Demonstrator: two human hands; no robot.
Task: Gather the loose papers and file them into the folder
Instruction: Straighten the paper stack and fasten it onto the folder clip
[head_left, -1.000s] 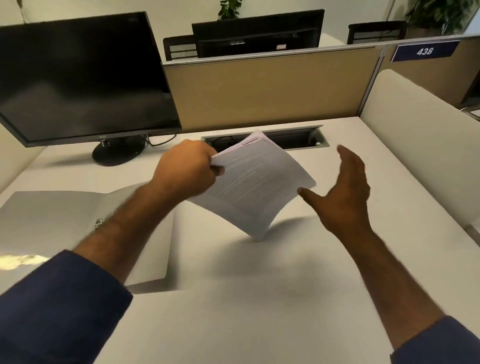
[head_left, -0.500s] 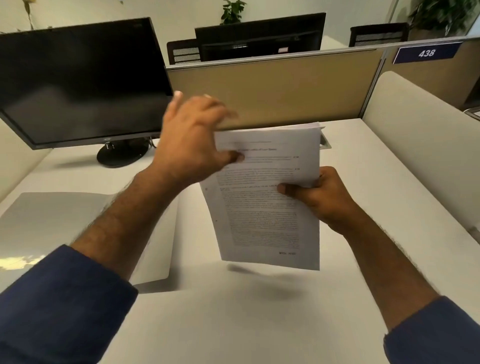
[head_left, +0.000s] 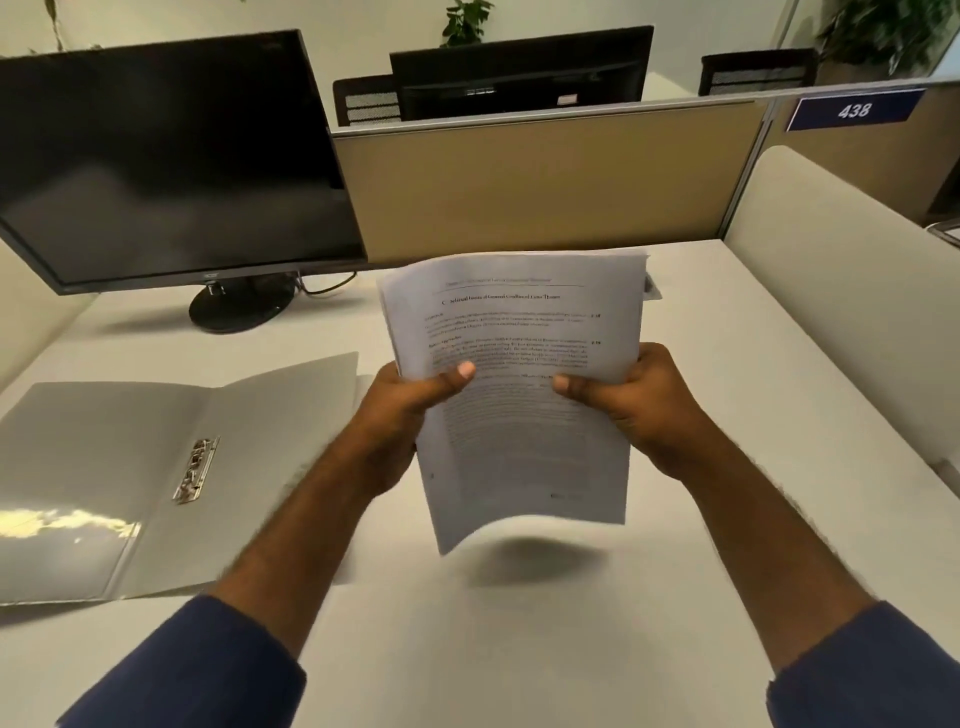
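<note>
Left hand (head_left: 410, 410): is gripping the left edge of the papers (head_left: 519, 395), thumb lying across the printed face, the other fingers hidden behind the sheets.
Right hand (head_left: 634, 405): is gripping the right edge in the same way, thumb on the front.
Papers: are hanging upright in the air between the two hands, above the worktop (head_left: 519, 649), with the bottom edge curling and not touching the surface.
Folder (head_left: 130, 467): is lying open and flat on the worktop to the left, well apart from the papers, its metal clip (head_left: 196, 470) showing at the spine.
Risk, misalignment: the top edges are looking uneven, so sheets are likely heading into the folder staggered unless squared first.
Risk, slipping: the grip is sitting mid-height only, so an inner sheet could be sliding out from the loose lower half.
Risk, creasing: the curled bottom corner could be folding if it is tapped down at a tilt.
Risk, clip: whether the sheets have holes matching the clip is not visible.
</note>
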